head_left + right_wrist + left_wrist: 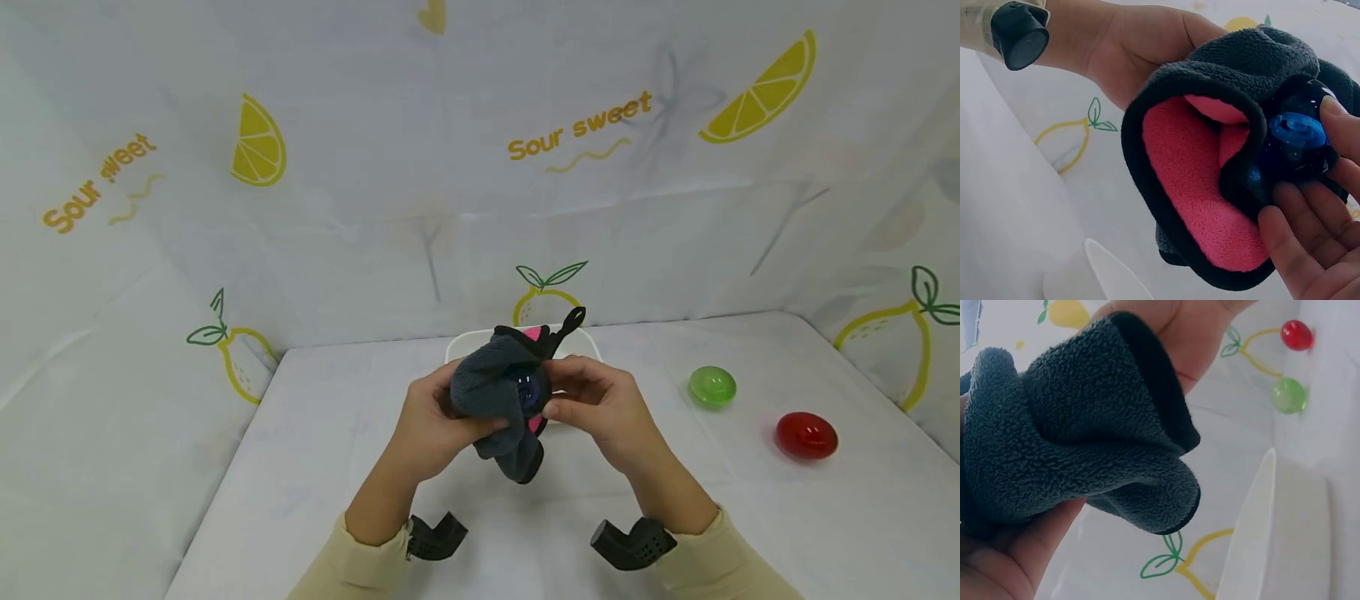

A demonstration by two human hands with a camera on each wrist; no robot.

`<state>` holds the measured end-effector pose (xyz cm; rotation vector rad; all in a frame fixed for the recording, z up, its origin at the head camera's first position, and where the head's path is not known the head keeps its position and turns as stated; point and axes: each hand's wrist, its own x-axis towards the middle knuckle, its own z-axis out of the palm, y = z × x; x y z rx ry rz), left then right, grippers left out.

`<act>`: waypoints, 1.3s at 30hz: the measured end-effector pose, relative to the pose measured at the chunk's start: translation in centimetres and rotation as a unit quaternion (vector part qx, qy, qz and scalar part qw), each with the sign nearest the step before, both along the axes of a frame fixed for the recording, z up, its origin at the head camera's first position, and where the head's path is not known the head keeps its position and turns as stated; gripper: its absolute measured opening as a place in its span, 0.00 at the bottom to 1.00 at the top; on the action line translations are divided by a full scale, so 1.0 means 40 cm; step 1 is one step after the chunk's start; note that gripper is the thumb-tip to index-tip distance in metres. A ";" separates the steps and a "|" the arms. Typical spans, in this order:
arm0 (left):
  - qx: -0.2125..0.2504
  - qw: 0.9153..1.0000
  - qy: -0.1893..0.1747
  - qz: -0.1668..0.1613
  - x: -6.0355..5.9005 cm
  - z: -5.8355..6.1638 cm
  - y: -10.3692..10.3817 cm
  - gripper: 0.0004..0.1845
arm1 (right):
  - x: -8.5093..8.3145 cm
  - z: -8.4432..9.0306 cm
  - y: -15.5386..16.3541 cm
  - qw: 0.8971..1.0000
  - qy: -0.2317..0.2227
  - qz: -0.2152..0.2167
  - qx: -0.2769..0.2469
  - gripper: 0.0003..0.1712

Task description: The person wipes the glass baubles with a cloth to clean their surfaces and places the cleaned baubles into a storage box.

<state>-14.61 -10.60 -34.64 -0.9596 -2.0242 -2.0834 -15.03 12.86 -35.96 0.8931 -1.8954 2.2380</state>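
Above the table, my left hand (431, 429) grips a dark grey towel cloth (483, 387) with black edging. Its pink underside shows in the right wrist view, where the cloth (1188, 181) is folded and bunched. Against the cloth lies a glossy dark blue rounded object (1297, 134), egg-like or ball-like, with a lighter blue patch. My right hand (600, 400) pinches it between thumb and fingers. From the cloth's upper corner a black hanging loop (573, 321) sticks up. The blue object is hidden behind the cloth in the left wrist view.
Behind the hands stands a white container (467, 343), partly covered by them. To the right on the table are a clear green rounded object (712, 387) and a glossy red one (806, 436). A lemon-print sheet (375, 250) hangs beyond the table's back edge.
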 end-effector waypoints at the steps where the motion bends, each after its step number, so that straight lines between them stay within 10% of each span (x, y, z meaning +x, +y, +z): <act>1: -0.001 1.000 0.004 0.005 0.001 -0.001 0.003 0.30 | 0.001 0.001 0.000 1.000 0.005 -0.007 0.003 0.25; 14: -0.038 0.992 0.074 0.092 0.016 -0.006 0.034 0.36 | 0.024 0.019 -0.017 0.992 0.008 -0.115 0.056 0.23; 23: -0.133 0.947 0.218 0.196 0.007 -0.021 0.045 0.34 | 0.029 0.008 -0.054 0.978 -0.016 -0.187 0.085 0.19; 31: -0.069 0.987 0.066 0.129 0.002 0.000 0.016 0.36 | 0.034 0.002 -0.060 0.980 0.048 -0.171 0.093 0.24; 39: 0.018 0.996 -0.054 0.064 -0.007 0.013 -0.006 0.30 | 0.030 0.005 -0.051 0.976 0.135 -0.147 0.089 0.30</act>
